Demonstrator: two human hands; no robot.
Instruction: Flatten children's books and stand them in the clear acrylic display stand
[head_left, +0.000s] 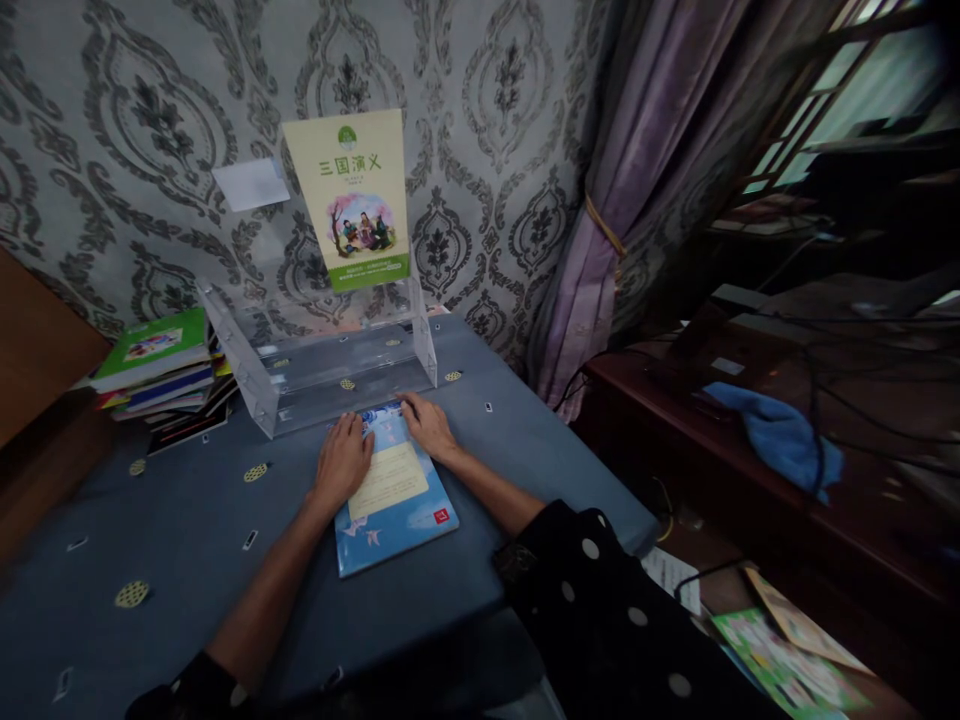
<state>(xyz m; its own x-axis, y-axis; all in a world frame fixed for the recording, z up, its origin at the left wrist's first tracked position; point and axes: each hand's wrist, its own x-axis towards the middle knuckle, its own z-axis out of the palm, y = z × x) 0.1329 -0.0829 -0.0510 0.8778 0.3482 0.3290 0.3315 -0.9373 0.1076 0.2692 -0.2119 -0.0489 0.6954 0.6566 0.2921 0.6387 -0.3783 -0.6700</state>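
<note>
A blue book (401, 520) with a pale yellow text panel and a red logo lies flat on the blue-grey tabletop. My left hand (346, 455) rests along its far left side, fingers stretched forward and thumb over the cover. At the far right corner, my right hand (427, 425) touches the cover with its fingers extended. Just beyond both hands stands a clear plastic rack (352, 355). A cream and green book (360, 220) with Chinese characters and a picture of several figures stands upright at the back of the rack.
Several stacked books (161, 360) sit left of the rack against the patterned wall. A white card (251, 185) is near the wall. Right of the table edge hang purple curtains (600, 230). A dark red cabinet (622, 400) carries a blue cloth (772, 430) and cables; papers lie below.
</note>
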